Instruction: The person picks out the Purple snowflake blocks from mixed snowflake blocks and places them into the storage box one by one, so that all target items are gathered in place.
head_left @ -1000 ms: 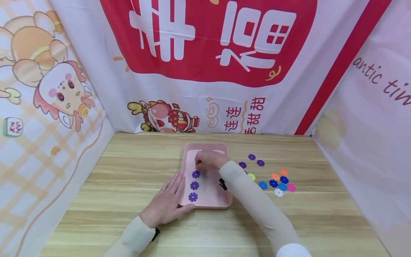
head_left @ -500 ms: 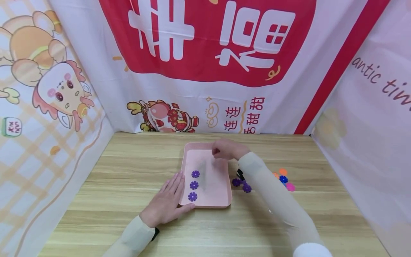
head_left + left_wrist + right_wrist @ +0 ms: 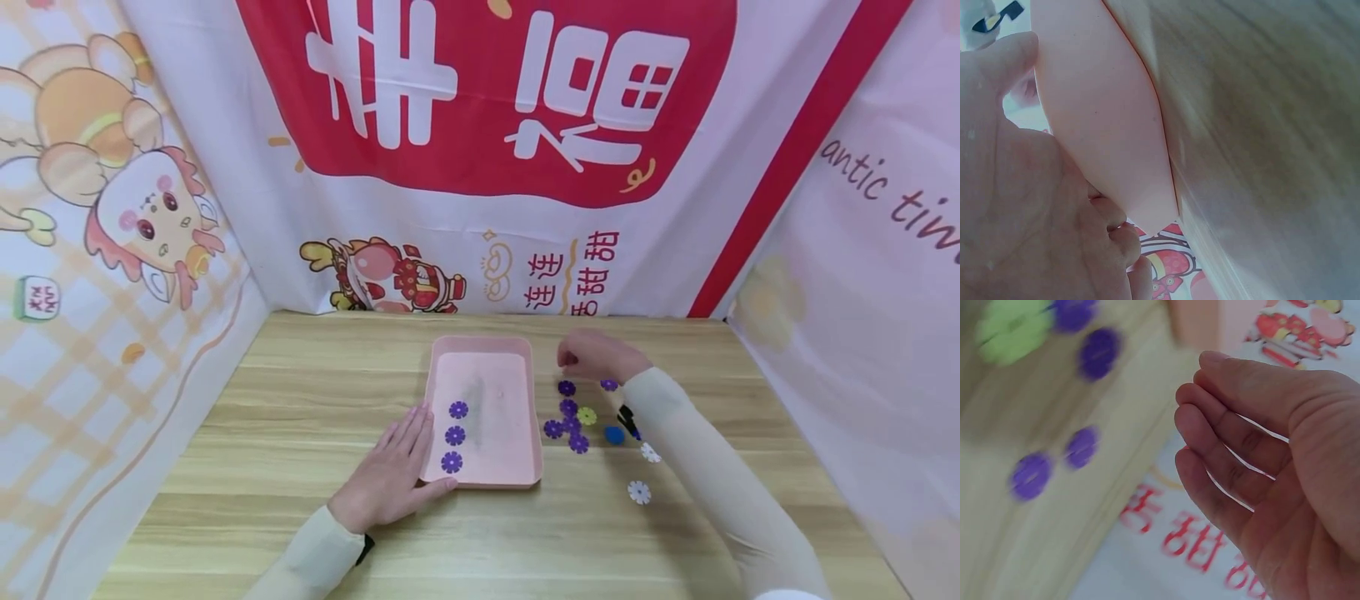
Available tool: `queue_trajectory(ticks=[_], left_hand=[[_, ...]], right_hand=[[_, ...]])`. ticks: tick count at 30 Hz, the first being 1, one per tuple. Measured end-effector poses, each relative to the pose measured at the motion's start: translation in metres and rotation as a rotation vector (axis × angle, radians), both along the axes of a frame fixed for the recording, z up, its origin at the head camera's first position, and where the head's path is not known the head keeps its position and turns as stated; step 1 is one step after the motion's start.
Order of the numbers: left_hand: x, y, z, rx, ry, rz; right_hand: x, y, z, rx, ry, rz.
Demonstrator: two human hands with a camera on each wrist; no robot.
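Note:
My left hand [image 3: 386, 479] lies flat with fairly straight fingers along the left side of a pink tray [image 3: 510, 433], its thumb at the near corner. In the left wrist view the fingers press against the tray's outer wall [image 3: 1104, 106]. Three purple notched plastic discs [image 3: 454, 435] form a column inside the tray, near its left wall. My right hand [image 3: 600, 357] hovers right of the tray, above loose purple discs [image 3: 567, 388]. Seen from the right wrist, its fingers are loosely bent with thumb and index close together, and nothing shows between them.
More purple discs [image 3: 572, 425], a yellow-green disc [image 3: 587, 416], a blue disc [image 3: 615, 435] and white discs [image 3: 639, 492] lie on the wooden table [image 3: 315, 375] right of the tray. My right forearm hides other discs. Printed cloth [image 3: 487, 217] hangs behind the table.
My right hand has moved right, from over the tray to above the loose discs. The left hand keeps its place, and the three discs in the tray stay put.

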State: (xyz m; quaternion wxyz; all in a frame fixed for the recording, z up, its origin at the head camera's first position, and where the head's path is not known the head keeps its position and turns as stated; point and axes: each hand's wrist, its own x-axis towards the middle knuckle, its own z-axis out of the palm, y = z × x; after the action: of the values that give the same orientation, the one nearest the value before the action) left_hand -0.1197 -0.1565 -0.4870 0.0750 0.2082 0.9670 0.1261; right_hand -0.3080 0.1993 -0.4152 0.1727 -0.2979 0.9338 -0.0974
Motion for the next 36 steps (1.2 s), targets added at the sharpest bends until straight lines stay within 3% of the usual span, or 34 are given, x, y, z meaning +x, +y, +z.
queue_trajectory(ticks=[6,15,27,36], left_hand=[[0.001,-0.001,0.001,0.002,0.007,0.007],[0.000,-0.001,-0.001,0.007,-0.002,0.012],[0.000,0.000,-0.002,0.000,0.020,0.002],[0.000,0.001,-0.002,-0.003,0.011,0.005]], right_hand=[[0.002,0.039,-0.022,0.010,0.007,-0.022],[0.004,0.078,-0.044,-0.052,-0.009,-0.157],[-0.005,0.090,-0.068,-0.048,-0.011,-0.237],[-0.007,0.093,-0.072,-0.086,-0.046,-0.325]])
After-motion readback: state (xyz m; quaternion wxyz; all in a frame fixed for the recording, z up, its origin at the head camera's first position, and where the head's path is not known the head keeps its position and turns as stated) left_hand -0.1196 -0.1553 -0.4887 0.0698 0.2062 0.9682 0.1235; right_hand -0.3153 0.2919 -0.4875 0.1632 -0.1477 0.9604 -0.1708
